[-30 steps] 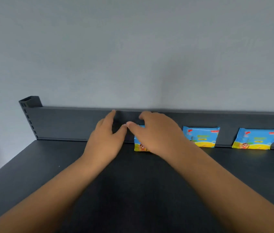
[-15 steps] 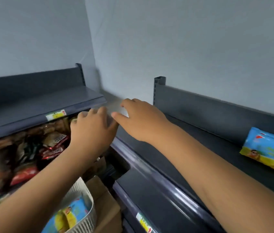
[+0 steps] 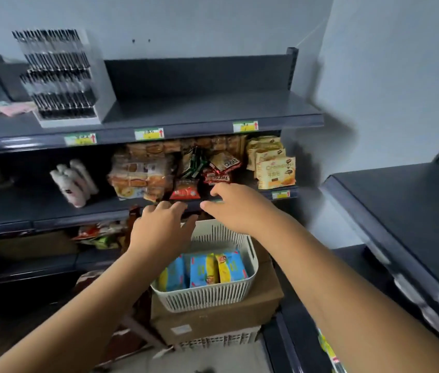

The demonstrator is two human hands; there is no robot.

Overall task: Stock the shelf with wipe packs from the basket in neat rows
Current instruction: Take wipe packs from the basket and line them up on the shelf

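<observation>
Spanning the left and centre of the view, a dark shelving unit (image 3: 213,103) carries snack packets (image 3: 143,170) on its middle level; a second dark shelf (image 3: 401,200) sits at right with its visible top surface bare. Below centre, a brown cardboard box (image 3: 229,313) supports a white slatted basket (image 3: 213,294). Inside the basket, three blue-and-yellow wipe packs (image 3: 203,270) stand upright side by side. Both hands hover above the basket: the left hand (image 3: 159,227) and the right hand (image 3: 237,208) are palm down, fingers spread and gripping nothing, near each other but apart.
</observation>
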